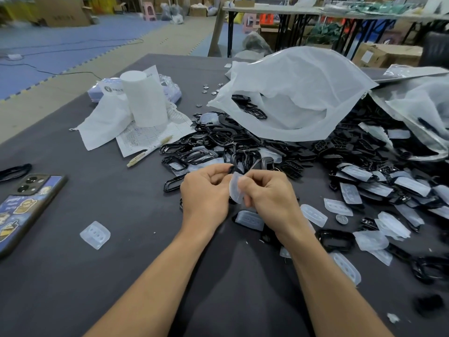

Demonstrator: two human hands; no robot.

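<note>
A: What is the biggest thing around the grip?

B: The table [97, 276], dark, under both hands. Beyond the grip and to its right lies an open white bag [303, 93]. From it a pile [218, 142] of black parts spreads to just beyond the fingers.

A: And the hands?

B: The left hand [206, 190] and the right hand [269, 195] meet above the table, all fingers curled. Between them is a clear pad [235, 190]. The right thumb and fingers pinch its right side.

A: How does the pad lie?

B: Its long axis stands about upright in the view, along the gap between the two hands.

A: Anything smaller?

B: A black frame [230, 169], pinched at the left fingertips, touching the top end of the pad. It is mostly hidden, so I cannot tell its shape.

A: So what does the next move need?

B: I think the pad must go into the frame. The frame lies up and left of the right pinch, so the left hand is nearer to it. The right hand should tilt the pad's top end that way.
</note>
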